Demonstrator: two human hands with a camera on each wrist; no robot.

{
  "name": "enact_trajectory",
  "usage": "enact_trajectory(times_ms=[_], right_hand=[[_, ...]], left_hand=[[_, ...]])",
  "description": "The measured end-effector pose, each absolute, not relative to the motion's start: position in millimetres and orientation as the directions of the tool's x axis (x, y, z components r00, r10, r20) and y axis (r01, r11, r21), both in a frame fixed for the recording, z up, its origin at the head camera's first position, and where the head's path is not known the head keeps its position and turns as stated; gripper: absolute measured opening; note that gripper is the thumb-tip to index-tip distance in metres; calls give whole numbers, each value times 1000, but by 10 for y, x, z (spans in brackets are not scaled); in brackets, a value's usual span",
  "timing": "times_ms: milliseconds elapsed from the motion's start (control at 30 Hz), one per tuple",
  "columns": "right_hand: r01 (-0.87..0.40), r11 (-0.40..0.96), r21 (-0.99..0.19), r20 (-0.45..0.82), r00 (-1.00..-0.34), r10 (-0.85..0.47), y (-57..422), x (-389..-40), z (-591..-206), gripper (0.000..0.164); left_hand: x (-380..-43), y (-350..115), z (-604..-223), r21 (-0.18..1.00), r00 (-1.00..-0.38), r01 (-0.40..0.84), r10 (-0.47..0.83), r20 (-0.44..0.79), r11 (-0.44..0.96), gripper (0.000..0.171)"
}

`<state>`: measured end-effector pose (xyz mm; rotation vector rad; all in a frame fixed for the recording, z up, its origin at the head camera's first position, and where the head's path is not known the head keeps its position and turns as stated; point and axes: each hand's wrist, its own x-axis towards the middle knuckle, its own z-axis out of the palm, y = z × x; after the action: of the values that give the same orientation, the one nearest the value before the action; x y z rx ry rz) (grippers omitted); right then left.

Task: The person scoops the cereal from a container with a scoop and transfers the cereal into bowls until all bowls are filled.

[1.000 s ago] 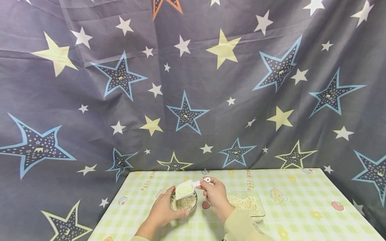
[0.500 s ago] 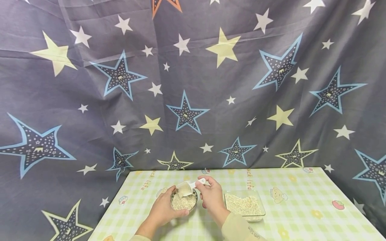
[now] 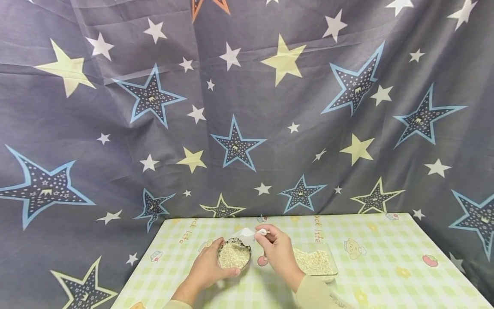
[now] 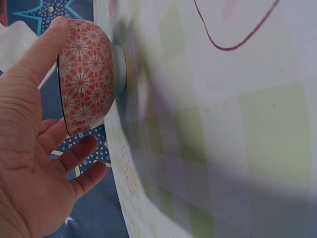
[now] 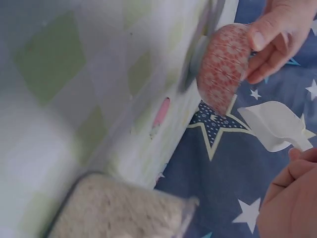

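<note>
A small bowl (image 3: 233, 255) with a red and white flower pattern outside stands on the table, filled with pale oat flakes. My left hand (image 3: 206, 266) grips its side, the thumb at the near rim and fingers round the far side. In the right wrist view a white plastic scoop (image 5: 274, 124) hangs tilted above the bowl's rim, with no flakes showing in it. My right hand (image 3: 278, 253) pinches the scoop's handle, just right of the bowl. To the right, partly behind my right forearm, is a clear rectangular container (image 3: 335, 269) of oat flakes.
A green and white checked cloth (image 3: 386, 274) with printed cartoon figures covers the table. Behind the far edge hangs a dark grey curtain (image 3: 270, 171) printed with stars.
My right hand has tipped the scoop over the bowl, then raised it to the back right. The flakes in the bowl look higher. My left hand has stayed on the bowl.
</note>
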<state>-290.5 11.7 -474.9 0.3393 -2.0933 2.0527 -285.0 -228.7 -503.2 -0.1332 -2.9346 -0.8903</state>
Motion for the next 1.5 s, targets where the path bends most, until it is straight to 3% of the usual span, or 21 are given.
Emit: enact_trajectory(times_ms=[100,267,400,800,967,1233,1500], right_hand=[[-266,-33,-963,265,-964,29,213,-2916,-4682,20],[-113,-175,-978,97,-991,98,508,-2908,-4580,28],[-25,-209,-978,2,-994,113,912,-2871,-4563,28],[1,-47,-999,-11,-973,229,2106,-2685,-4633,13],[-32,54,-998,44,-968,247,2217,-2669,-4681,17],[-81,209,-975,129,-965,229,2186,-2651,-4703,40],[-57,147,-988,85,-977,193,2091,-2672,-4697,42]], left_hand=[[-2863,-2286,-5042,554,-993,112,67,102,825,125],[-2887,-2282,-5075,546,-991,124,71,117,828,124],[-2892,-2269,-5081,543,-991,123,71,115,831,125],[-2866,-2281,-5066,546,-995,89,52,82,833,127],[-2857,-2317,-5050,527,-995,93,65,72,845,126],[-2814,-2021,-4960,478,-972,223,157,175,850,124],[-2722,-1399,-4868,463,-921,390,341,189,796,118]])
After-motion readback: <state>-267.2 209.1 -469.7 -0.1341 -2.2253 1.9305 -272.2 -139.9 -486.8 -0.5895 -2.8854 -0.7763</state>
